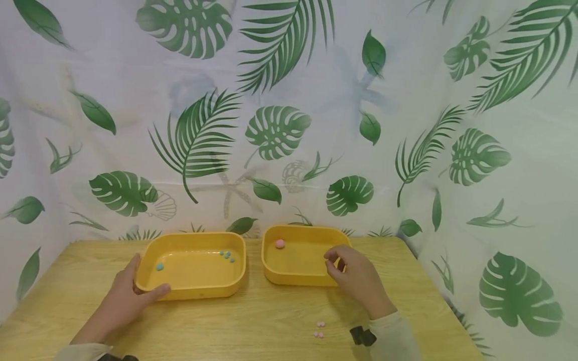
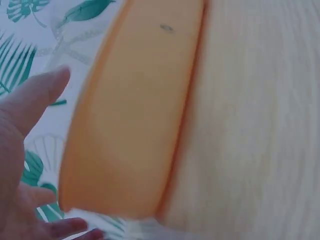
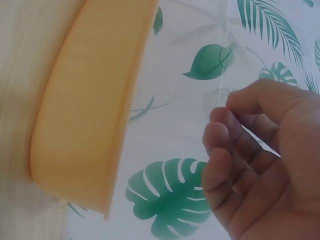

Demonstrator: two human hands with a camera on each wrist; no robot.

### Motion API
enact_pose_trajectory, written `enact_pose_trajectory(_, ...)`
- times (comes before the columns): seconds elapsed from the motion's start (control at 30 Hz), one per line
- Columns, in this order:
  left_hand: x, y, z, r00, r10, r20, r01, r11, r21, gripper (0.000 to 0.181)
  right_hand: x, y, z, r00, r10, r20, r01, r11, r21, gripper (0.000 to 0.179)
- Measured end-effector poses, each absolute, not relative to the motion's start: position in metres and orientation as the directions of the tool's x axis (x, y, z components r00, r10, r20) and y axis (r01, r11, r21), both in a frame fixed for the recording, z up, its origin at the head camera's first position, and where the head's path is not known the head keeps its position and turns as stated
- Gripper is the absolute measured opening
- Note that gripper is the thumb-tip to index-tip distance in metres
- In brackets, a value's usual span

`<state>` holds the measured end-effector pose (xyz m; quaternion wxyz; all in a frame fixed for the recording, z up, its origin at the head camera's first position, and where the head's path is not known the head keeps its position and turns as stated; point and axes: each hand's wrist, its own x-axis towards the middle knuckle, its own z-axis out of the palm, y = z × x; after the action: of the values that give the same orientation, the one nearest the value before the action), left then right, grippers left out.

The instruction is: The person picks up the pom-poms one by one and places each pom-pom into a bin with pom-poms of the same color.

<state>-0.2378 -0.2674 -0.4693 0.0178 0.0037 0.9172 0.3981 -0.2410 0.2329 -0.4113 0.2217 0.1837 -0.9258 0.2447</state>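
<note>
My left hand (image 1: 128,296) is at the left end of a yellow tray (image 1: 198,292), its thumb over the front rim and its fingers around the outer end. In the left wrist view a gap shows between thumb and wall. A teal ball (image 1: 160,266) lies at the left in this tray, and several small teal pieces (image 1: 227,255) at the right. My right hand (image 1: 358,278) hovers over the right end of a second yellow tray (image 1: 293,279), fingers loosely bent, nothing visible between them. A pink ball (image 1: 280,243) lies in that tray's back left corner.
Several small pink pieces (image 1: 319,330) lie on the wooden table (image 1: 253,331), in front of the right tray and near the right sleeve. A leaf-patterned cloth (image 1: 307,100) hangs behind the table and along its sides. A narrow gap separates the two trays.
</note>
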Motion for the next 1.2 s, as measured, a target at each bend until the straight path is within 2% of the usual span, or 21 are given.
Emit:
enact_pose_trajectory(0.1, -0.233, -0.248, -0.459, -0.991, -0.037, 0.126, 0.069, 0.671, 0.738, 0.113, -0.24, 0.238, -0.408, -0.854, -0.246, 0.458, -0.438, 0.815, -0.379, 0.008)
enact_pose_trajectory(0.2, -0.23, -0.222, -0.448, -0.949, -0.072, 0.307, 0.179, 0.679, 0.712, 0.093, -0.239, 0.241, -0.407, -0.897, -0.26, 0.357, -0.402, 0.817, -0.413, 0.011)
enact_pose_trajectory(0.3, -0.228, -0.201, -0.442, -0.931, -0.022, 0.365, 0.238, 0.721, 0.65, 0.093, -0.24, 0.241, -0.407, -0.923, -0.283, 0.262, -0.375, 0.815, -0.441, 0.012)
enact_pose_trajectory(0.47, -0.227, -0.197, -0.449, -0.965, 0.075, 0.25, 0.2, 0.828, 0.524, 0.124, -0.24, 0.239, -0.407, -0.929, -0.291, 0.23, -0.366, 0.822, -0.438, 0.01)
enact_pose_trajectory(0.57, -0.227, -0.204, -0.457, -0.979, 0.076, 0.187, 0.16, 0.854, 0.494, 0.131, -0.239, 0.239, -0.405, -0.932, -0.275, 0.236, -0.355, 0.825, -0.441, 0.01)
enact_pose_trajectory(0.8, -0.231, -0.218, -0.466, -0.994, 0.019, 0.106, 0.071, 0.856, 0.513, 0.129, -0.237, 0.245, -0.404, -0.942, -0.253, 0.222, -0.329, 0.829, -0.451, 0.009)
enact_pose_trajectory(1.2, -0.246, -0.248, -0.46, -0.993, 0.095, 0.066, 0.116, 0.816, 0.566, 0.122, -0.227, 0.261, -0.409, -0.924, -0.33, 0.196, -0.383, 0.814, -0.437, 0.009)
